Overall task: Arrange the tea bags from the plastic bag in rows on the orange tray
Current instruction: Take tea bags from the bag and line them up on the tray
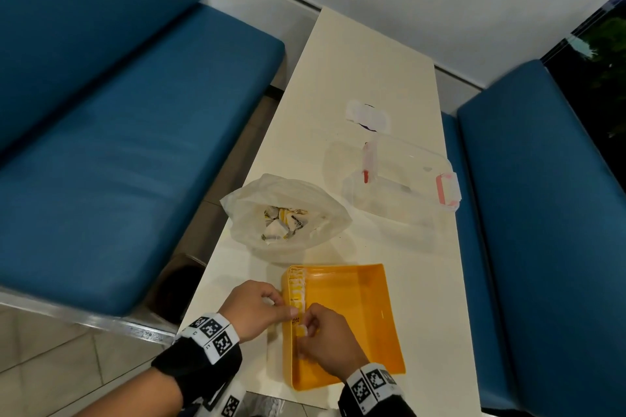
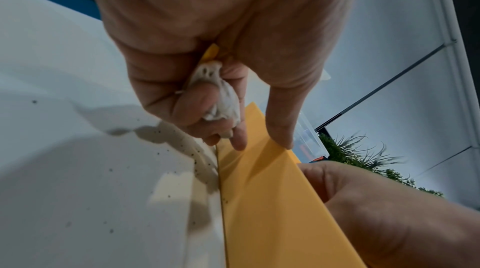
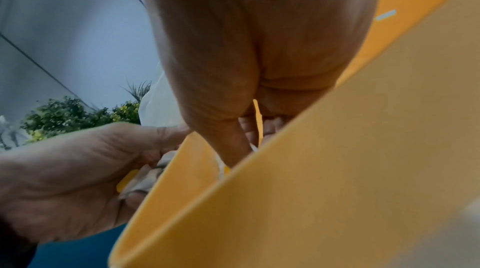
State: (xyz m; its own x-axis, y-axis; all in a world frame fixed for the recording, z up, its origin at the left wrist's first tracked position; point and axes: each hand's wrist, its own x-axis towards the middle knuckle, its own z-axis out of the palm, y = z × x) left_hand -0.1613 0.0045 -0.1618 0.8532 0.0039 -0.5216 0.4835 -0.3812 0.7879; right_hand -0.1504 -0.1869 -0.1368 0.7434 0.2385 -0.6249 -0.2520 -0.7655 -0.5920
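Orange tray, lower centre: left hand grips spare tea bags; right hand pinches one tea bag at the row.

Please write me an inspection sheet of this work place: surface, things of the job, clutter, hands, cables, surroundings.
Surface: white table, dark specks near the tray.
Job's things: orange tray with one row of tea bags along its left wall; open plastic bag holding more.
Clutter: clear box with red clips, beyond the tray.
Hands: left hand grips tea bags; right hand pinches one in the tray.
Cables: nothing seen.
Surroundings: blue benches, both sides.
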